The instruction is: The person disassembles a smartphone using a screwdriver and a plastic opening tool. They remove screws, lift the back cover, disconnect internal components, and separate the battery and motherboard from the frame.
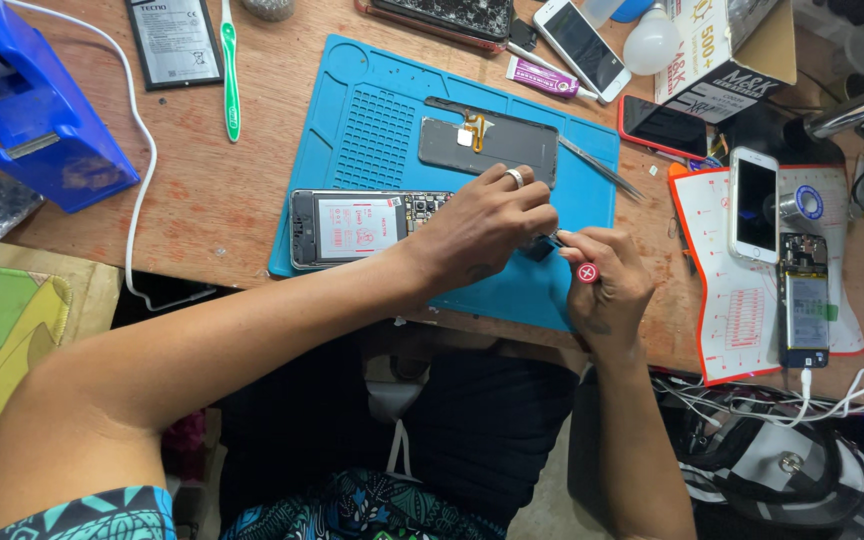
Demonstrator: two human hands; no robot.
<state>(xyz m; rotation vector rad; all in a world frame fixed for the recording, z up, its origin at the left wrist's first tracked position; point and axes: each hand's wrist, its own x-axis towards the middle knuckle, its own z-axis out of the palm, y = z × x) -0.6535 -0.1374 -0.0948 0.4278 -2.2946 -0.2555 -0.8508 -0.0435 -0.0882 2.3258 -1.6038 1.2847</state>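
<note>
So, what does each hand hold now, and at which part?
The right hand holds a screwdriver by its handle, near the red end cap. The left hand pinches a small dark part in its fingers; where exactly is hidden.

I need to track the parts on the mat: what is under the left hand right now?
The left hand covers the right end of the opened phone on the blue mat. Its battery and some circuit board show; whatever lies beneath the fingers is hidden.
</note>
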